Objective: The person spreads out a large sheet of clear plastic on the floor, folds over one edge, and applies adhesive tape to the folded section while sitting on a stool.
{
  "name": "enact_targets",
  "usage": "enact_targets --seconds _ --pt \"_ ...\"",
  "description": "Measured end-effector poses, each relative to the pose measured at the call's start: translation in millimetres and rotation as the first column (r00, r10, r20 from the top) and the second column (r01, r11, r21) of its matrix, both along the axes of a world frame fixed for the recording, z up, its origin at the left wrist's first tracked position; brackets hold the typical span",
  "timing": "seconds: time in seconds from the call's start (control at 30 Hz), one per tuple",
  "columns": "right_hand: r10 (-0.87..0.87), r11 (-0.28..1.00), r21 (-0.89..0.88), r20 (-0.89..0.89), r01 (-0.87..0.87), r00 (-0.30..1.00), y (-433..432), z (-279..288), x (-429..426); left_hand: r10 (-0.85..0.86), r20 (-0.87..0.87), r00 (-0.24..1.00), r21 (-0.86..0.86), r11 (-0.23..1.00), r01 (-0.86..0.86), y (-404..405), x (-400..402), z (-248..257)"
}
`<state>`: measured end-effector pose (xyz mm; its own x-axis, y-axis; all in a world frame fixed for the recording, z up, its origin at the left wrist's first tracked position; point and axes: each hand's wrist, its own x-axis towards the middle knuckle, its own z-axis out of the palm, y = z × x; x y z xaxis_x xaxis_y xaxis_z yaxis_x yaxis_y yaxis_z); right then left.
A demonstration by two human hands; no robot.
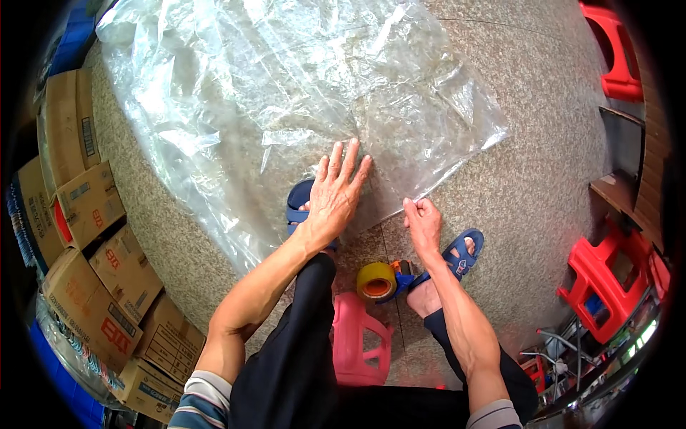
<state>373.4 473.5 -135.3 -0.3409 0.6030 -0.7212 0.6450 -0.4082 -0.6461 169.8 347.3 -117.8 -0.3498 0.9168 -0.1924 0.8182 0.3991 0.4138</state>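
Note:
A large sheet of clear plastic film [300, 102], creased and shiny, is spread over the speckled floor in front of me. My left hand [337, 195] is over its near part, palm down and fingers apart, holding nothing. The near edge of the film meets the thumb and bent fingers of my right hand [423, 222], which pinch it. Between my feet lies a roll of yellow packing tape [375, 280] on a blue and orange tape dispenser [399, 287]. The film runs across or close to my left sandal [298, 202].
Cardboard cartons [102, 311] bearing print are piled along the left. A pink plastic stool [358, 343] is beneath me, and my right sandal [466, 254] rests on the floor [530, 177]. Red plastic stools [584, 284] stand to the right by a wooden panel [655, 145].

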Motion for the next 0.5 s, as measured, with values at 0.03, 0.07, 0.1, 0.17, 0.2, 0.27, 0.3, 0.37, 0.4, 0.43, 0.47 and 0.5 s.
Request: enact_targets --seconds 0.03,0.07,0.1,0.17,0.2,0.27,0.3,0.37,0.4,0.43,0.47,0.5 --pt "-0.003 1.000 0.016 -0.008 0.004 1.000 -0.5 -0.6 0.0 0.003 -0.002 1.000 -0.001 1.000 -0.003 -1.0 0.1 -1.3" --pt "-0.007 0.999 0.031 -0.016 0.007 1.000 -1.1 -0.8 0.3 0.008 -0.008 1.000 0.010 1.000 -0.008 -2.2 0.8 -4.0" --pt "-0.003 0.999 0.032 -0.021 0.004 1.000 -0.3 0.0 -0.8 0.014 -0.017 1.000 0.021 1.000 -0.014 -0.8 -1.0 -3.5" --pt "0.012 1.000 0.024 0.003 -0.012 1.000 0.3 2.9 -1.4 0.021 -0.009 1.000 0.026 0.999 -0.021 -2.6 -0.5 2.0" --pt "0.015 1.000 0.026 -0.004 -0.015 1.000 0.8 3.8 -1.4 0.023 0.004 1.000 0.032 0.999 -0.023 -3.4 0.8 6.3" --pt "0.018 0.999 0.030 -0.001 -0.018 1.000 1.6 4.5 -0.8 0.001 0.090 0.996 0.094 0.996 -0.010 -5.2 8.6 10.4" --pt "0.020 0.999 0.032 -0.005 -0.020 1.000 1.6 3.7 0.1 -0.014 0.144 0.989 0.111 0.994 -0.002 -2.2 14.1 15.5" --pt "0.004 1.000 0.008 -0.005 -0.004 1.000 2.1 2.0 1.6 -0.132 0.196 0.972 0.216 0.972 0.089 6.2 19.4 22.5" --pt "0.006 1.000 0.007 -0.009 -0.006 1.000 1.6 2.6 0.7 -0.158 0.167 0.973 0.212 0.970 0.121 10.9 20.5 21.1" --pt "0.009 1.000 0.004 -0.007 -0.009 1.000 1.3 3.6 -0.4 -0.184 0.137 0.973 0.208 0.966 0.154 15.4 20.5 18.3" --pt "0.012 1.000 0.001 -0.005 -0.012 1.000 0.7 4.1 -1.5 -0.182 0.133 0.974 0.205 0.967 0.153 18.8 18.9 15.6" --pt "0.012 1.000 0.002 -0.006 -0.012 1.000 1.2 3.6 -0.4 -0.105 0.064 0.992 0.150 0.984 0.095 23.6 18.5 12.0"
